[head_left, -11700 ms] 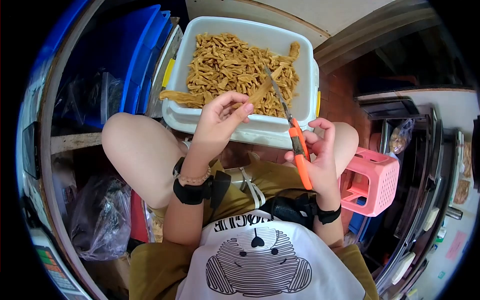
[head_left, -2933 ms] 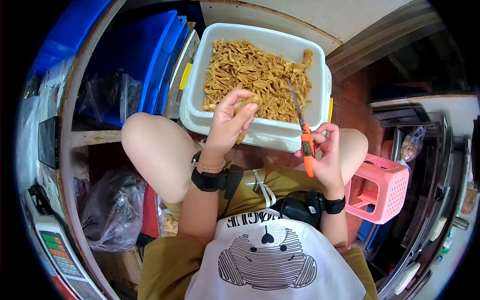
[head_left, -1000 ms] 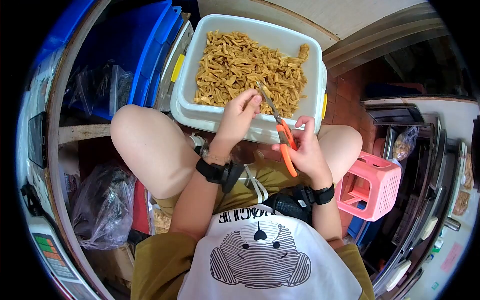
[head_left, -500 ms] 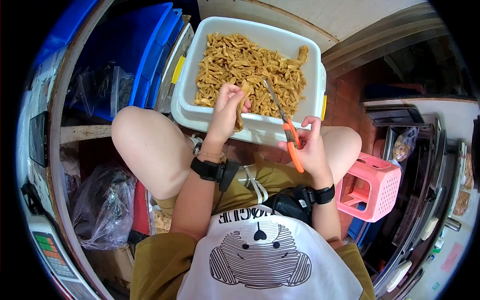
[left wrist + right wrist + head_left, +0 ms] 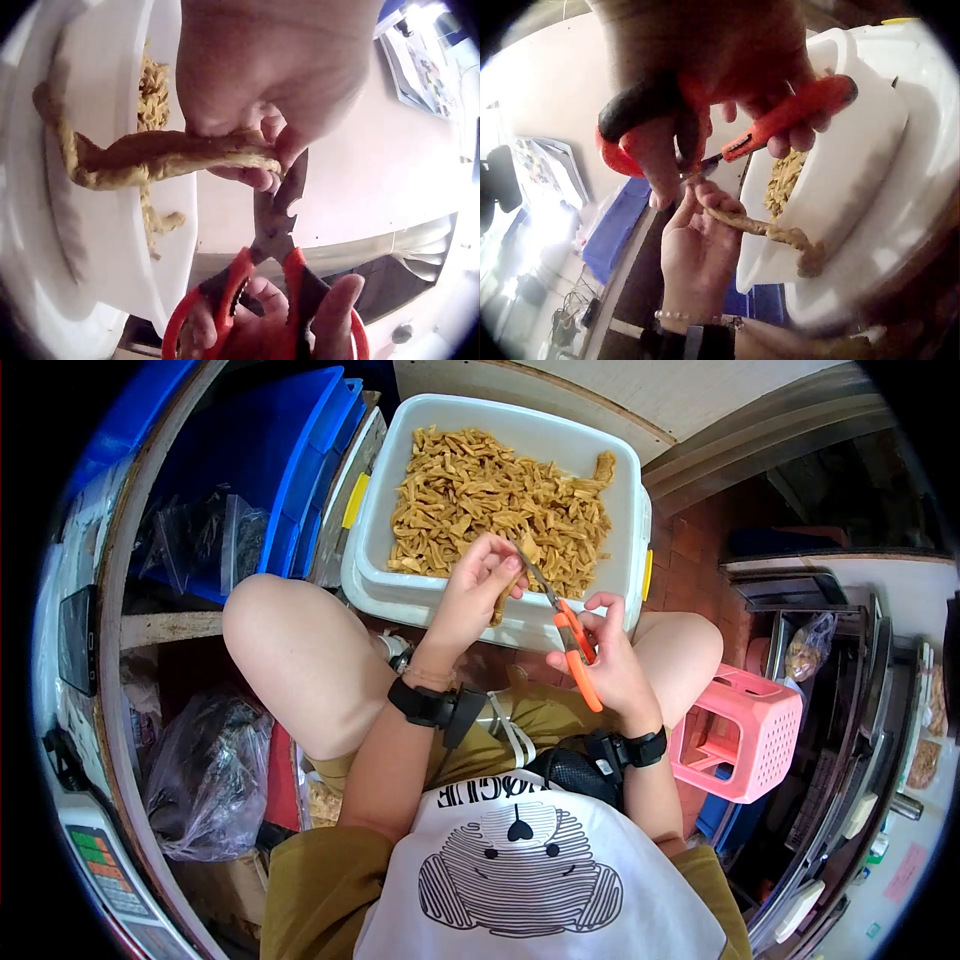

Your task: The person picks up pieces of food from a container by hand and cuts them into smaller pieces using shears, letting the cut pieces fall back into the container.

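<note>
My left hand (image 5: 478, 588) pinches a long, limp tan-brown strip (image 5: 150, 159) near one end, and its loose tail hangs over the tub's near rim. My right hand (image 5: 625, 668) grips scissors (image 5: 568, 632) with orange-red and black handles, a thumb and fingers through the loops. In the left wrist view the blades (image 5: 274, 225) stand slightly parted, right at the strip's end beside the left fingertips. The right wrist view shows the same strip (image 5: 769, 229) trailing from the left fingers. Below lies a heap of short cut pieces (image 5: 470, 490) in a white tub (image 5: 372, 540).
A longer uncut piece (image 5: 604, 465) lies at the heap's far right. Blue crates (image 5: 310, 470) stand to the left, a pink plastic stool (image 5: 765, 735) to the right. The person's knees (image 5: 290, 650) flank the tub. A digital scale (image 5: 105, 870) is at lower left.
Several seconds ago a long strip lay over the tub's left edge; it is gone from there. Since half a second ago the hands have come together, bringing the blades to the strip's end.
</note>
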{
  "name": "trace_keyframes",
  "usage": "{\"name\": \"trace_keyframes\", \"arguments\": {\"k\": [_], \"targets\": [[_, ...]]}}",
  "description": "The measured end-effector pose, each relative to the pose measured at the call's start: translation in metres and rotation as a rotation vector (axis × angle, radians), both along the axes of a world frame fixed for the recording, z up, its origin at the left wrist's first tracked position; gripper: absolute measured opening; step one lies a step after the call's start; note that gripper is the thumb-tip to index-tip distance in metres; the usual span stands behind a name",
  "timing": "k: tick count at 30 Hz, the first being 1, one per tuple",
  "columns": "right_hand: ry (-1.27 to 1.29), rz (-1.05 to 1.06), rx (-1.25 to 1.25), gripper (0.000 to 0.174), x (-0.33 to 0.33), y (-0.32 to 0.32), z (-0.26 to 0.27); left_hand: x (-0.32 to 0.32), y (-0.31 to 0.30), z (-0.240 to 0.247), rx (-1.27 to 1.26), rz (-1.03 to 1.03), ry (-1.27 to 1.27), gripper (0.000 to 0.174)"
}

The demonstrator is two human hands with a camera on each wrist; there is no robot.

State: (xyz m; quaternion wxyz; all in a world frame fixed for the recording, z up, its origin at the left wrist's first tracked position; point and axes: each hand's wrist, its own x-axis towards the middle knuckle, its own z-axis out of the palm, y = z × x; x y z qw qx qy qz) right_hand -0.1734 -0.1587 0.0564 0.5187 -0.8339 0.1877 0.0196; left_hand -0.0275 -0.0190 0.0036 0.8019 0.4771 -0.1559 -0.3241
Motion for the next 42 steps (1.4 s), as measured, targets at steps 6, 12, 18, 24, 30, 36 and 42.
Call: {"name": "trace_keyframes", "arguments": {"k": [6, 12, 18, 24, 30, 36, 42], "targets": [[0.005, -0.002, 0.085, 0.074, 0.002, 0.003, -0.002, -0.006, -0.003, 0.005, 0.032, -0.061, -0.063, 0.012], [-0.034, 0.009, 0.049, 0.075, 0.006, 0.006, 0.002, -0.008, -0.005, 0.001, 0.016, -0.097, -0.042, 0.015], [-0.001, 0.006, -0.012, 0.071, 0.006, 0.006, 0.002, -0.009, -0.006, 0.002, 0.066, -0.050, -0.100, 0.015], [-0.041, -0.026, -0.060, 0.063, 0.006, 0.009, -0.001, -0.001, -0.004, -0.001, 0.106, 0.081, -0.044, 0.020], [-0.011, -0.031, -0.054, 0.062, 0.007, 0.007, 0.005, 0.003, 0.002, -0.005, 0.105, 0.110, -0.029, 0.021], [-0.075, -0.059, 0.003, 0.062, 0.005, 0.005, -0.003, -0.004, 0.004, 0.008, 0.292, -0.030, -0.142, 0.020], [0.033, -0.149, 0.028, 0.061, 0.004, -0.001, -0.003, -0.002, 0.003, 0.001, 0.294, 0.030, -0.230, 0.019]]}}
